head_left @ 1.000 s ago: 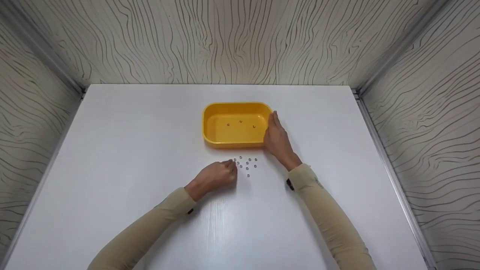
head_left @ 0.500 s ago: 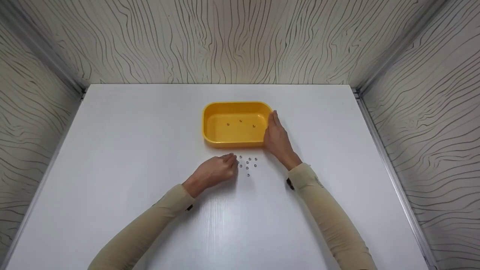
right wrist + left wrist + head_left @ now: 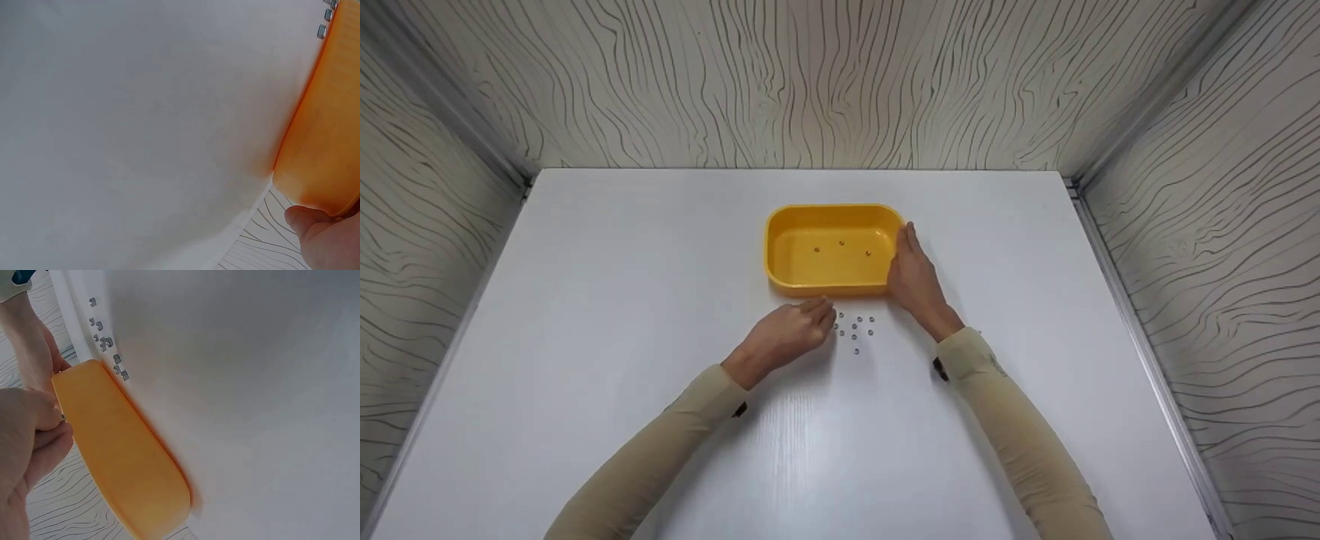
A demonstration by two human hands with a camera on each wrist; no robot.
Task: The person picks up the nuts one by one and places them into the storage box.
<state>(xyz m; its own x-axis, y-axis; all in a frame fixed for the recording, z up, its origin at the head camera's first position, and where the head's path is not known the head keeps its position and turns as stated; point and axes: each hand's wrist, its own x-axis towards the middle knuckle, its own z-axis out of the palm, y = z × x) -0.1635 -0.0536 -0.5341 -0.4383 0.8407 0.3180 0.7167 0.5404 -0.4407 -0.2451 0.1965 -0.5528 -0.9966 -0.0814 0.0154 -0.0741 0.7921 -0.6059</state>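
My left hand point(image 3: 791, 334) is just in front of the yellow plastic bin point(image 3: 829, 290), its thumb and fingertips pinched together. Between them shows a small metal nut point(image 3: 63, 417) in the left wrist view, mostly hidden by the fingers. My right hand point(image 3: 916, 279) rests against the bin's right end, fingers straight along the outer wall. In the right wrist view its thumb point(image 3: 301, 218) lies by the bin's corner. A few like nuts point(image 3: 841, 243) lie spread on the bin's floor. Several more loose nuts point(image 3: 854, 326) sit on the table right of my left hand.
The white table point(image 3: 622, 285) stretches around the bin on all sides. Wood-patterned panels point(image 3: 810, 82) stand behind it and at both sides, with metal rails along the table's side edges.
My left hand has moved slightly forward toward the bin, lifting a nut from the left of the loose group. The right hand and the bin have stayed put.
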